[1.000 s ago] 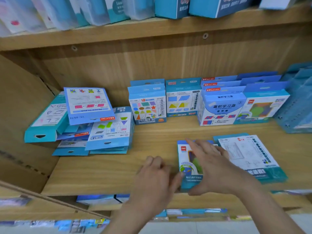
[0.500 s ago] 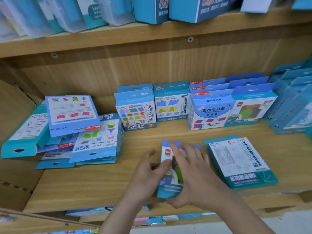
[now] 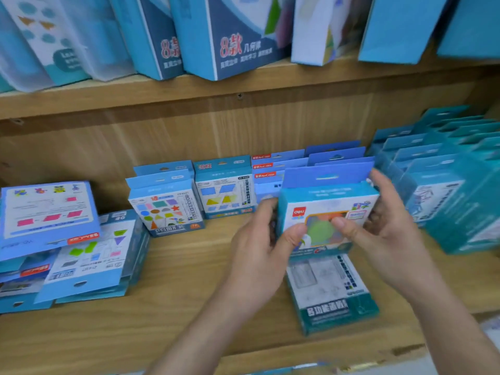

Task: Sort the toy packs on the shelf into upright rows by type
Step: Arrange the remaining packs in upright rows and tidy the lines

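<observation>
A blue toy pack with a coloured-shapes window [image 3: 324, 204] stands upright above the wooden shelf [image 3: 189, 266], held between both hands. My left hand [image 3: 259, 247] grips its left side with the thumb on the front. My right hand [image 3: 378, 228] grips its right side. It sits in front of an upright row of matching blue packs [image 3: 335, 155]. A teal pack [image 3: 330, 290] lies flat on the shelf below my hands. Upright packs with shapes [image 3: 165, 204] and with trapezoids [image 3: 224, 188] stand to the left.
A messy pile of flat packs [image 3: 67, 239] fills the shelf's left end. Rows of upright teal packs [image 3: 446, 185] stand at the right. Large boxes [image 3: 235, 36] line the upper shelf. Bare wood lies between the pile and my hands.
The pack that lay flat near the shelf's front has been lifted, turned upright and carried back toward the row of matching packs. The camera has moved closer.
</observation>
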